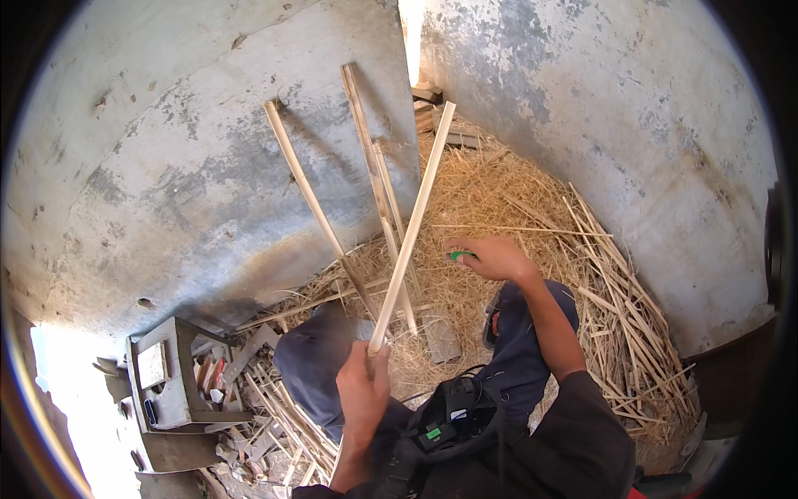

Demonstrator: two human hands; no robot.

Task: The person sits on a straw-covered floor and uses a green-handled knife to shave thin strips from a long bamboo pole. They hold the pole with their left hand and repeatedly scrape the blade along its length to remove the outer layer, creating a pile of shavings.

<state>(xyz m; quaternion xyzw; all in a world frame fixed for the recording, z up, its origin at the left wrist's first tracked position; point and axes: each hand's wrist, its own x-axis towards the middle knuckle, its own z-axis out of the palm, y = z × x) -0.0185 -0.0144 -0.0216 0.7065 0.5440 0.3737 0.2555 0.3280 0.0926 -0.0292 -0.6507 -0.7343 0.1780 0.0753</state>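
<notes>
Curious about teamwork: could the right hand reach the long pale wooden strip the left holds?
Probably yes: nothing appears between the right hand and wooden strip, though that hand holds a small green object.

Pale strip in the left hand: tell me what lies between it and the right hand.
The head view shows loose straw on the ground between the pale strip and the right hand.

Straw heap (470, 179) as reference. Left hand (363, 387) is gripping the low end of a pale strip (411, 227), which is slanting up across the heap's left side. Right hand (500, 259) is hovering over the heap, holding a small green object (462, 254), kind unclear. Strips (305, 179) are leaning left of the heap. Thin sticks (636, 337) are lying along its right edge. Grey box-like stand (177, 395) is sitting to its lower left.
</notes>
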